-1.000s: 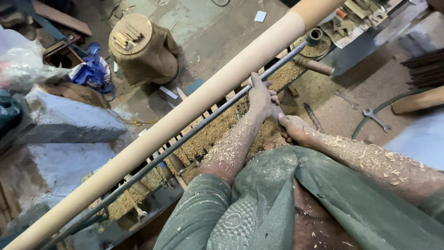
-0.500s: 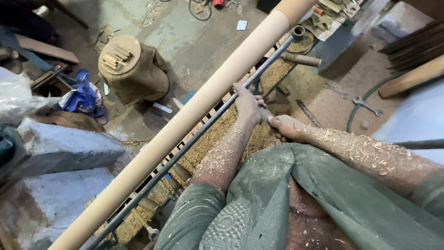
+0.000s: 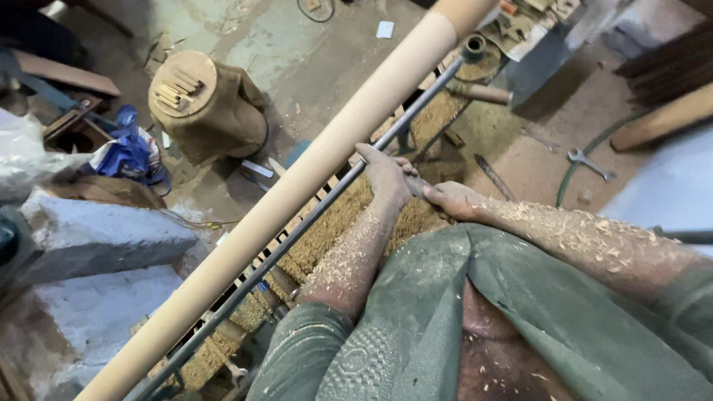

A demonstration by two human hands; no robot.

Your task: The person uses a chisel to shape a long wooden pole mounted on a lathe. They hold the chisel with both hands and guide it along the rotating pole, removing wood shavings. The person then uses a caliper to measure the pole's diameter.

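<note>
A long pale wooden pole (image 3: 312,174) runs slantwise across the view, from the lower left to the upper right, mounted on a lathe. Just beside it, on the person's side, a dark metal bar (image 3: 297,234) runs parallel to it.

The left hand (image 3: 388,177) reaches forward with the forearm nearly straight, the wrist bent down over the bar and the fingers (image 3: 369,154) curled closed, their tips touching or almost touching the pole. The right hand (image 3: 453,200) comes in from the right with the forearm lying low. It is closed around the handle of a tool (image 3: 417,186), of which only a short dark piece shows between the two hands. The left hand presses down on the tool's front end, hiding the tip.

Both forearms are coated with wood shavings (image 3: 579,234). Sawdust (image 3: 334,223) lies heaped under the bar. A wrench (image 3: 590,163) lies on the floor at the right, well apart.
</note>
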